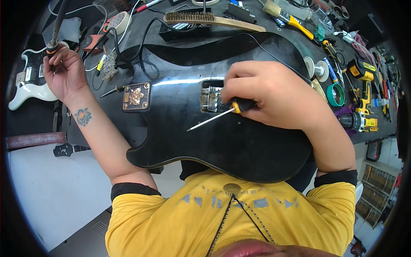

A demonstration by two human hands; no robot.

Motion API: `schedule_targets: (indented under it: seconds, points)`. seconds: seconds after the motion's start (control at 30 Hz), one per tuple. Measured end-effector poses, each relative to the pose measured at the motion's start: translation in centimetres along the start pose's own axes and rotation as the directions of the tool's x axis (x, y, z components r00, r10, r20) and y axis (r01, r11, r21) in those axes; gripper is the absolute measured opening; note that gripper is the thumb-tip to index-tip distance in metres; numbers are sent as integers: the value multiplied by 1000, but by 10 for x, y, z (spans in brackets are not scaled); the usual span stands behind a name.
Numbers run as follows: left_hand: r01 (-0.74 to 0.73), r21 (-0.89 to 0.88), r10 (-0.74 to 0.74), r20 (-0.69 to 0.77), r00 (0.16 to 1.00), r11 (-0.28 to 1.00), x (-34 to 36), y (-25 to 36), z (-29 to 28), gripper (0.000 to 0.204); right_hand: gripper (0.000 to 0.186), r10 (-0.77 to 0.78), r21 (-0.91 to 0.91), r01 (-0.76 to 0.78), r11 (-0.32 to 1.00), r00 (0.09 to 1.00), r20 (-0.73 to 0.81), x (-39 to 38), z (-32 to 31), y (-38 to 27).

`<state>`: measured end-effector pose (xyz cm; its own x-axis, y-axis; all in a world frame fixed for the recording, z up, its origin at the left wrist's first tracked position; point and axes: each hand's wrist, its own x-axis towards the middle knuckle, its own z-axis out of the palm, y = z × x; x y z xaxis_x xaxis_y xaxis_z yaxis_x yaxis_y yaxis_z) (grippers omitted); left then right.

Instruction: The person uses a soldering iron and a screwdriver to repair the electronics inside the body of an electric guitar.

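Observation:
A glossy black guitar body [218, 145] lies back up in front of me, with an ornate square neck plate [136, 96] and an open rectangular cavity [210, 98] showing metal parts and springs. My left hand [64, 70], raised at upper left, grips a soldering iron [55, 36] with its rod pointing up. My right hand [261, 94] is closed on a yellow-and-black screwdriver [212, 119], whose shaft points down-left across the body. Its fingertips are at the cavity's right side, partly hidden behind my knuckles.
A white guitar body [30, 92] lies at left. A wooden-handled wire brush [235, 22] is behind the black body. A paintbrush [287, 19], solder spool [317, 68], green tape roll [336, 94] and yellow drills [358, 122] crowd the dark bench's right side.

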<state>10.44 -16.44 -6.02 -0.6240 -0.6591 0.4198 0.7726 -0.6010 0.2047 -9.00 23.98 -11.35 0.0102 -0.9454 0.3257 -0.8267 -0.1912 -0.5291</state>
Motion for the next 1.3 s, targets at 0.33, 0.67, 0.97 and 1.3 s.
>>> schedule_targets:
  seconds: [0.33, 0.67, 0.97, 1.3]
  points:
    - [-19, 24, 19, 17, 1000, 1000, -2, -6, 4, 20, 28, 50, -164, -44, 986, 998, 34, 0, -1, -2]
    - [-13, 67, 10, 50, 999, 998, -9, -19, 15, 18, 25, 59, -98, -59, 993, 998, 1, -1, 2, 4]
    - [132, 142, -144, 78, 987, 981, 7, -31, 37, 16, 19, 41, -88, -41, 995, 999, -10, -5, 1, 8]
    - [-288, 754, -183, 473, 862, 591, 56, -16, 129, 14, 22, 64, -61, -67, 996, 997, -43, -11, 6, 14]
